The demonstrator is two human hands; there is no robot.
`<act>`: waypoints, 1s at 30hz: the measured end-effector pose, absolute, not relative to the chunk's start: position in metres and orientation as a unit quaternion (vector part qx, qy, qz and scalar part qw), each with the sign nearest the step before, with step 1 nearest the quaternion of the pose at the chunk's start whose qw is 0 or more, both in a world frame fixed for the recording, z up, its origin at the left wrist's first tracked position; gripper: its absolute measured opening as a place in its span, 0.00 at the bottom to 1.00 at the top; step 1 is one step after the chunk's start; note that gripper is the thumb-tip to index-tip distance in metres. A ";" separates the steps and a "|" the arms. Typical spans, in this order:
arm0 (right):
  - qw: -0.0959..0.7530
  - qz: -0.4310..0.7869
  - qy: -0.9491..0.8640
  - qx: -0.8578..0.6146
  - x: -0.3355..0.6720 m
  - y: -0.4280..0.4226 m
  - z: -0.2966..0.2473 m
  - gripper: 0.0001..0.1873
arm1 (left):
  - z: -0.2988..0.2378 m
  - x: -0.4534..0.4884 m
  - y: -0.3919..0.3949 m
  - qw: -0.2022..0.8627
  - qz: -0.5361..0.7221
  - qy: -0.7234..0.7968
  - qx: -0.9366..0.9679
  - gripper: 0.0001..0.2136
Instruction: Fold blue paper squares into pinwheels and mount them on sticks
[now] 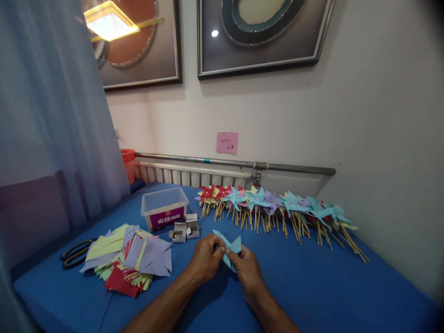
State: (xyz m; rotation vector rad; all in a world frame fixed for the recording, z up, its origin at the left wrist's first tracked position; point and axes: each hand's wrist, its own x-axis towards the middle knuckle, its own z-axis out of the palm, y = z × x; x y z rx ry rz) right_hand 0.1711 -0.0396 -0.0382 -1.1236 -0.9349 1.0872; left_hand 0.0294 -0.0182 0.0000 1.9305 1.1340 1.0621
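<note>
A light-blue paper pinwheel (234, 246), its blades folded toward the centre, is held above the blue table (305, 286). My left hand (207, 257) pinches it near the middle, fingers curled. From the other side my right hand (245, 268) grips it, thumb pressed close to the centre. Whatever lies between the fingertips is hidden. Just beyond my left hand stand two small open cardboard boxes (185, 230), one with small shiny bits inside. To the left lies a pile of cut coloured paper squares (149, 253) in purple, yellow, green and red.
A row of finished pinwheels on sticks (272, 201) lies along the back right. Behind the small boxes sits a clear plastic tub (166, 208) with a purple label. Black-handled scissors (77, 253) rest beside the paper pile. A metal pipe (229, 163) runs along the wall; a curtain (62, 115) hangs left.
</note>
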 end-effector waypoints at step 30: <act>0.625 0.504 -0.388 -0.453 0.176 -0.040 -0.036 0.21 | -0.007 0.034 -0.009 0.460 0.506 0.437 0.585 0.05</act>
